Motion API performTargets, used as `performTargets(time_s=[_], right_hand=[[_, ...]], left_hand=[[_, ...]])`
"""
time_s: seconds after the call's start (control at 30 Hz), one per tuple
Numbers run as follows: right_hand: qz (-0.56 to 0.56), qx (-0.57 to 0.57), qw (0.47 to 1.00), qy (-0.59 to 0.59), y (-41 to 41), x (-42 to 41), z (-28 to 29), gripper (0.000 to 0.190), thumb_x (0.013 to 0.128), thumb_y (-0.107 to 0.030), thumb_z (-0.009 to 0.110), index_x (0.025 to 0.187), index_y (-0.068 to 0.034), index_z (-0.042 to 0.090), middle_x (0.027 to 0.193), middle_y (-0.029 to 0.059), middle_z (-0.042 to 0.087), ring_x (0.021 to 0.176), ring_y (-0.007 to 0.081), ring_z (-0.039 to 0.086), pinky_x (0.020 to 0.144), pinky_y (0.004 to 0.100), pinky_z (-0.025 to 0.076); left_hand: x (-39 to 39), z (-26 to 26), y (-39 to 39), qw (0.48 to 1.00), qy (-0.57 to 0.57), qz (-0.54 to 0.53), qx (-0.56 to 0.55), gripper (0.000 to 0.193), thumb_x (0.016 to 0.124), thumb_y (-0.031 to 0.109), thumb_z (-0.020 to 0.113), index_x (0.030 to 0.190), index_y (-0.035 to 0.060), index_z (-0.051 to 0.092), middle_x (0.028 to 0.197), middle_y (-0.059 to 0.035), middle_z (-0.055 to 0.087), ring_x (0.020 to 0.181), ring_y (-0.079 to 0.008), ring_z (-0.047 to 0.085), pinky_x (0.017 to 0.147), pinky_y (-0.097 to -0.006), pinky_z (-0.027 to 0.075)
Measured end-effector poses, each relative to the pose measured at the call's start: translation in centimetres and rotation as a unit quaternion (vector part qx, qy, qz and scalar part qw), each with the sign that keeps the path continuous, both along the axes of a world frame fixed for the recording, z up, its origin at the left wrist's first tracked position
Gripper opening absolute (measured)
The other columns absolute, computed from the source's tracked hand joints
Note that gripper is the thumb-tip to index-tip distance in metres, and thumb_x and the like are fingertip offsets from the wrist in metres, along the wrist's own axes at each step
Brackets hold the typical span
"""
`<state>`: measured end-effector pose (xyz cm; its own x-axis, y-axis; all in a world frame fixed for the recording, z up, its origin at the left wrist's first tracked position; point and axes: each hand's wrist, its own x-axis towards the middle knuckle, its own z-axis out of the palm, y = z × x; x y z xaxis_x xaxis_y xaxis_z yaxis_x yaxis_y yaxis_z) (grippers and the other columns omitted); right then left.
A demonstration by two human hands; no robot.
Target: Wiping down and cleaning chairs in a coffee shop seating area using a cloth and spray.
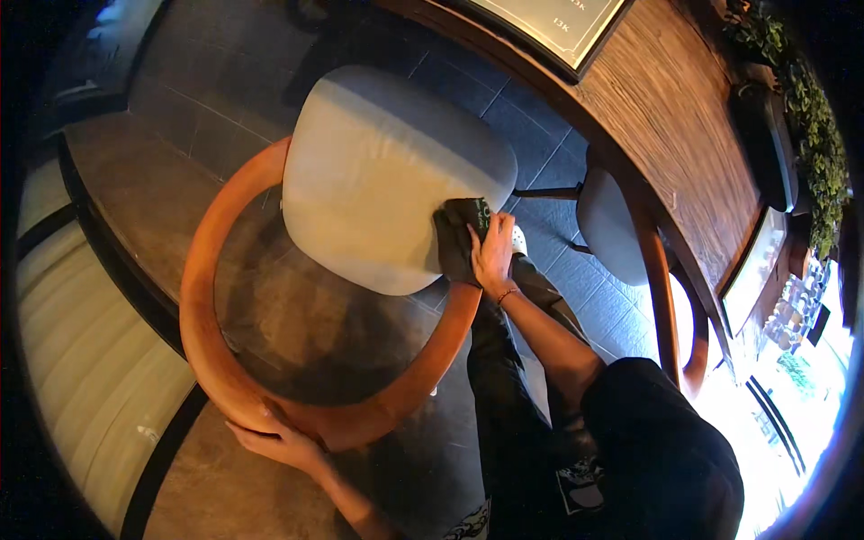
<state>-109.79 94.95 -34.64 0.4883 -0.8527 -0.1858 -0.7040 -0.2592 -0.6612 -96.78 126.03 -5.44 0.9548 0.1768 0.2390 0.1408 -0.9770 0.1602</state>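
Note:
A chair with a light padded seat (pixel 385 175) and a curved wooden backrest rail (pixel 202 283) stands before me. My left hand (pixel 287 442) is on the lower outer edge of the rail, its fingers curled against the wood. With my right hand (pixel 495 253) I hold a dark cloth (pixel 461 236), which bears some writing, at the seat's near right edge, beside the right end of the rail. The cloth covers that end of the rail, and part of my right fingers lies over it.
On the right runs a wooden table (pixel 661 94) with a framed sheet (pixel 560 27) on it. Another padded chair (pixel 611 226) stands beneath its edge. A cream cushioned bench (pixel 94 324) with dark edging is at the left. Green foliage (pixel 817 148) lines the far right.

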Motion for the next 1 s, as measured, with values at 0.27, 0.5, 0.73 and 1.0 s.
performTargets(time_s=[0.27, 0.5, 0.73, 1.0], right_hand=[[0.217, -0.184, 0.958, 0.047, -7.2, 7.2, 0.7, 0.067, 0.076, -0.019, 0.075, 0.138, -0.017, 0.048, 0.124, 0.0183, 0.044, 0.112, 0.0377, 0.047, 0.096, 0.0467, 0.042], [0.422, -0.021, 0.905, 0.047, -2.1, 7.1, -0.3, 0.068, 0.074, -0.021, 0.069, 0.138, -0.024, 0.047, 0.125, 0.0132, 0.049, 0.113, 0.0314, 0.051, 0.095, 0.0458, 0.042], [0.771, -0.133, 0.597, -0.178, -3.5, 10.5, -1.9, 0.042, 0.082, -0.018, 0.057, 0.124, -0.026, 0.056, 0.096, 0.0116, 0.056, 0.092, 0.0268, 0.06, 0.075, 0.0393, 0.049], [0.257, -0.155, 0.953, 0.026, -8.3, 13.0, -2.5, 0.063, 0.079, -0.004, 0.057, 0.139, -0.02, 0.047, 0.111, 0.0221, 0.059, 0.092, 0.0413, 0.059, 0.081, 0.0474, 0.05]], left_hand=[[1.7, -0.5, -12.4, 0.931, 0.216, -0.136, 0.26, 0.07, 0.088, 0.049, 0.063, 0.149, 0.0286, 0.036, 0.152, -0.0226, 0.027, 0.139, -0.0531, 0.018, 0.112, -0.0617, 0.017], [10.6, 1.2, -4.6, 0.959, 0.015, -0.058, 0.279, 0.069, 0.089, 0.064, 0.052, 0.146, 0.028, 0.04, 0.148, -0.0243, 0.036, 0.132, -0.0442, 0.039, 0.1, -0.0579, 0.038], [14.2, 0.6, -5.6, 0.934, 0.201, 0.155, 0.253, 0.078, 0.086, 0.071, 0.046, 0.142, 0.0165, 0.046, 0.123, -0.0179, 0.063, 0.113, -0.0374, 0.06, 0.091, -0.0458, 0.048], [13.6, 1.6, -5.0, 0.97, 0.158, 0.111, 0.145, 0.069, 0.087, 0.061, 0.055, 0.136, 0.0113, 0.052, 0.121, -0.0205, 0.063, 0.114, -0.037, 0.06, 0.093, -0.0439, 0.047]])
